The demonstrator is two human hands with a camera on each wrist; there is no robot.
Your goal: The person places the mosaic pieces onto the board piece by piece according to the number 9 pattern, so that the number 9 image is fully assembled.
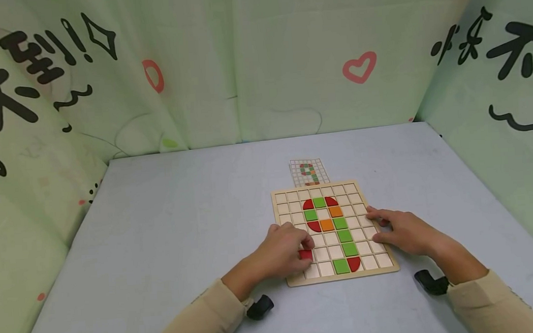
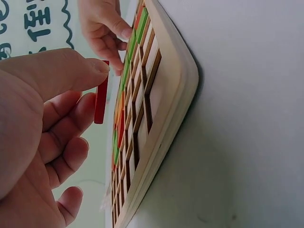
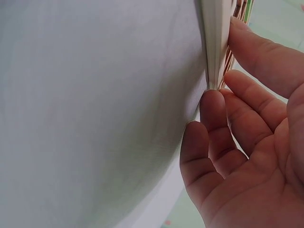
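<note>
My left hand (image 1: 281,251) pinches a red tile (image 2: 100,102) between thumb and fingers, held over the lower left of a wooden grid board (image 1: 300,275). In the left wrist view the tile appears edge-on, and the other fingers curl loosely beneath the thumb. Green square tiles (image 1: 346,235), orange square tiles (image 1: 327,225) and red rounded tiles (image 1: 314,226) sit in the board's cells, forming a loop with a tail running down to the right. At the board's right edge rests my right hand (image 1: 408,231), its thumb and fingertips touching the frame, fingers only slightly bent.
A pattern card (image 1: 296,171) with a small coloured grid lies behind the board, its lower end meeting the board's far edge. The board lies on a pale table (image 1: 182,217). Printed curtains (image 1: 260,65) stand at the back and both sides.
</note>
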